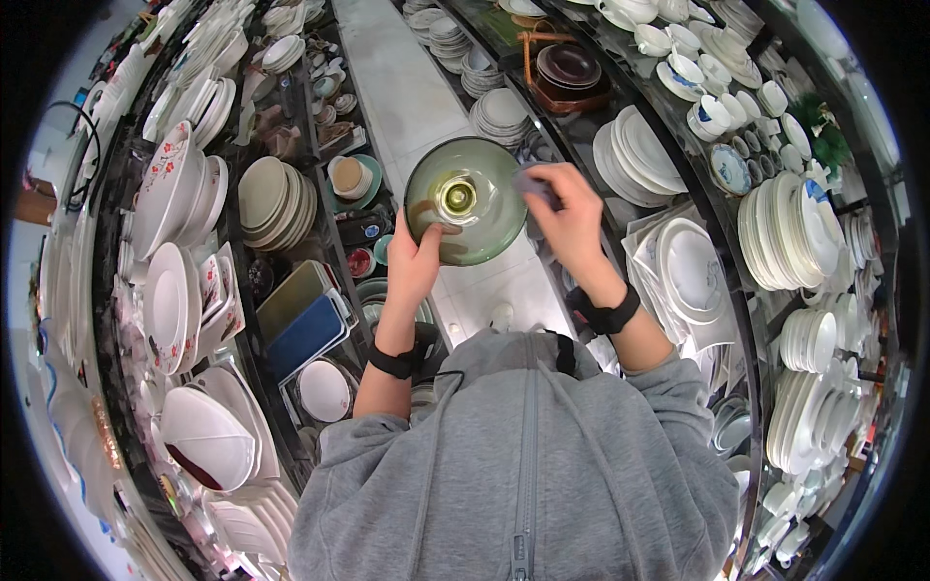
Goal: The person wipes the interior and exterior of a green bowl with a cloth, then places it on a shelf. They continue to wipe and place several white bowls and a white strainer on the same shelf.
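A round green glass dish (483, 218) with a dark rim is held up over the aisle floor. At its middle a yellow-green knob or foot shows through the glass; I cannot tell which. My left hand (414, 254) grips the dish at its lower left edge, the thumb lying over the glass. Pinched in my right hand (567, 210) is a grey-purple cloth (536, 187), which meets the dish's right rim. Part of the cloth is hidden behind the fingers.
Shelves crowded with crockery flank the narrow tiled aisle (392, 80). Left stand beige plates (265, 192), flower-patterned bowls (168, 189) and a blue rectangular tray (305, 338). Right are stacked white plates (785, 232), cups (708, 116) and a brown basket (570, 94) holding dark plates.
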A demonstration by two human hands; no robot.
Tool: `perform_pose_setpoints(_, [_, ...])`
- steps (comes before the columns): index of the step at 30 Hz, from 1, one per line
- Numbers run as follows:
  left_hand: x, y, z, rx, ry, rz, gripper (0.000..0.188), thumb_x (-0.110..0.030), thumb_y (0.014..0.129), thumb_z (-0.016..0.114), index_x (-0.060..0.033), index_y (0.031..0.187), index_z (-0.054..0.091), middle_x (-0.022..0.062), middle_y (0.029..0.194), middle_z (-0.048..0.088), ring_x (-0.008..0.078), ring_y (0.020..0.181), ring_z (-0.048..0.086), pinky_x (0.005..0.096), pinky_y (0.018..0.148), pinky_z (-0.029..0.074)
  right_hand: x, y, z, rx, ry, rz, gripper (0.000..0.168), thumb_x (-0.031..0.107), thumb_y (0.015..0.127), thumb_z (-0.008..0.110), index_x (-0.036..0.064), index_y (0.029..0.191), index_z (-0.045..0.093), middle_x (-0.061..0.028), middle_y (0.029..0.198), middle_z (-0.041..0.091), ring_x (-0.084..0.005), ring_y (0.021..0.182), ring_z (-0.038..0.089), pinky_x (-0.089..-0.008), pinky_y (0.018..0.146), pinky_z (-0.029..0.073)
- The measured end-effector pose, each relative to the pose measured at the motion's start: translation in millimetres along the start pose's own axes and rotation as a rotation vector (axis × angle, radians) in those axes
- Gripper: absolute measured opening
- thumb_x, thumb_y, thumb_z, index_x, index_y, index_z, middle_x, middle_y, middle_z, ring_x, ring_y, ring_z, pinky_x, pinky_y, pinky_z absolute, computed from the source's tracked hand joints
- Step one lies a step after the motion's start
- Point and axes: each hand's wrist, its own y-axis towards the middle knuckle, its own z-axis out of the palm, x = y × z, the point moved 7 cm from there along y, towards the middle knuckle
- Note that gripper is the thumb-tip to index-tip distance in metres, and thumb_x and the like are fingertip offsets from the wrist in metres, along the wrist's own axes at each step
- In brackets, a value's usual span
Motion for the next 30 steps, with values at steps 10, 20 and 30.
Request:
perform_pose_setpoints(10, [-16.7,-6.0,17.4,-0.03,0.053,0.007,0.023,-0.005,0.092,0.045,0.0022,0.114,0.046,0.0154,0.091,0.069,0.021,0.076,0.069,0.0303,0.066,0.054,-10.7,-14.8,47.4,0.162,-0.208,-0.115,0.017,0.001,0.071,0.065,0.005,0.086,0.061,-0.0111,0.083,0.059,-0.032,0.073,0.061,-0.0392,0.062,0.051])
perform_pose_setpoints(20, [-20.5,-6.7,14.4,-0.06,0.126,0.03,0.022,-0.005,0.091,0.045,0.0026,0.112,0.047,0.0154,0.09,0.069,0.0218,0.076,0.069,0.0309,0.067,0.053,-10.1,-19.3,56.9,0.166,-0.245,-0.137,0.014,0.002,0.071,0.065,0.005,0.084,0.061,-0.0098,0.082,0.058,-0.0337,0.07,0.061,-0.0406,0.061,0.051])
perform_pose_setpoints(30, [-7.5,-2.5,6.4,-0.076,0.014,0.051,0.022,-0.005,0.091,0.045,0.0022,0.112,0.045,0.0164,0.088,0.07,0.0239,0.074,0.07,0.0318,0.067,0.054,8.0,-28.0,60.4,0.18,-0.404,-0.373,0.029,0.002,0.072,0.058,-0.002,0.1,0.063,-0.0081,0.094,0.058,-0.0236,0.082,0.059,-0.0321,0.068,0.051])
